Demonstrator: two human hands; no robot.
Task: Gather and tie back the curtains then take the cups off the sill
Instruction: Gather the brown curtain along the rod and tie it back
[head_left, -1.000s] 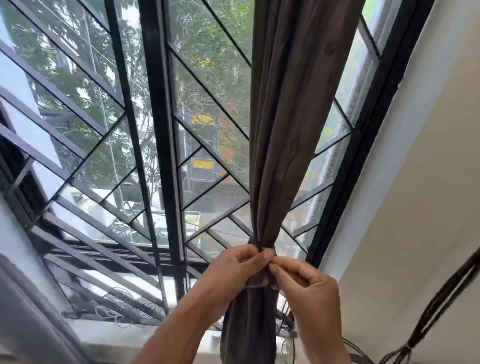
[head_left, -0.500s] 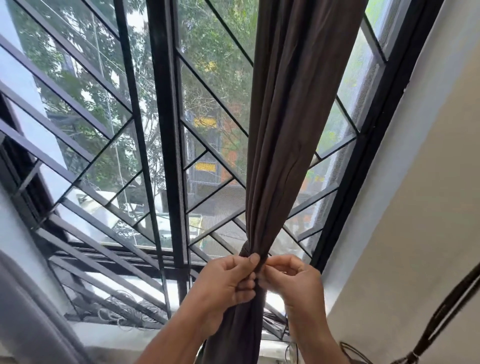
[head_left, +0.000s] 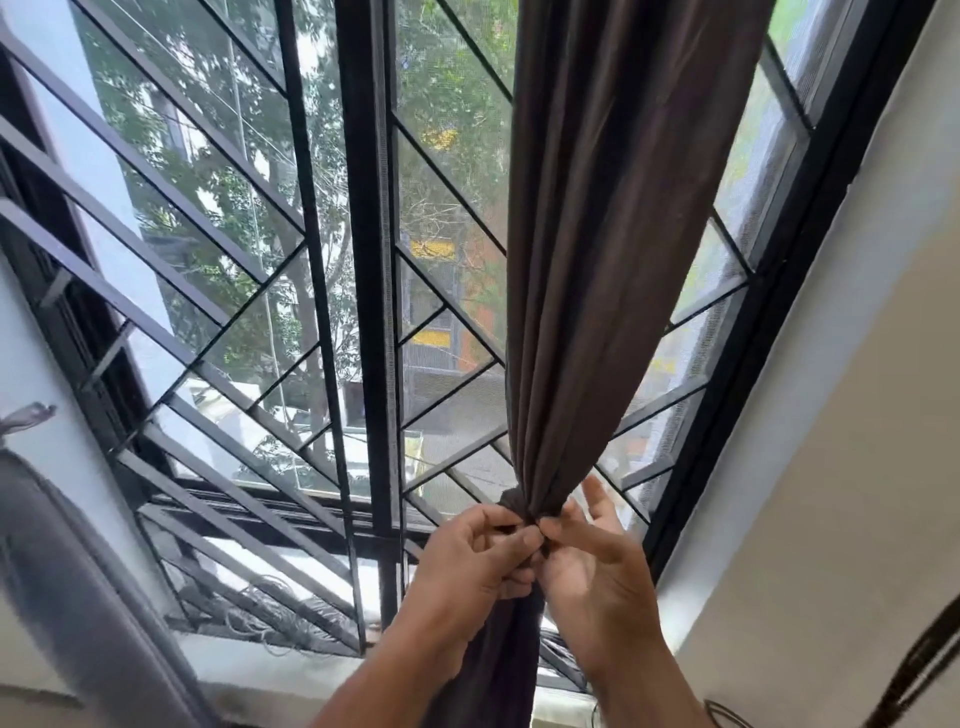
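A dark brown curtain (head_left: 597, 260) hangs in front of the barred window, bunched into a narrow neck low down. A strip of the same dark cloth, the tie (head_left: 514, 503), wraps that neck. My left hand (head_left: 470, 566) pinches the tie on the left side of the bunch. My right hand (head_left: 597, 566) pinches it from the right, thumb and forefinger closed, the other fingers spread behind the cloth. Both hands meet at the front of the neck. No cups show; the sill (head_left: 270, 678) is mostly hidden below my arms.
Black window frame and diagonal metal bars (head_left: 363, 312) stand behind the curtain. A grey curtain (head_left: 88, 597) hangs at the lower left. A cream wall (head_left: 831, 467) fills the right side, with a dark cord (head_left: 919, 670) at the bottom right corner.
The camera has tilted and moved closer. My hands stay at the curtain's neck; my right hand's outer fingers have spread open behind the cloth.
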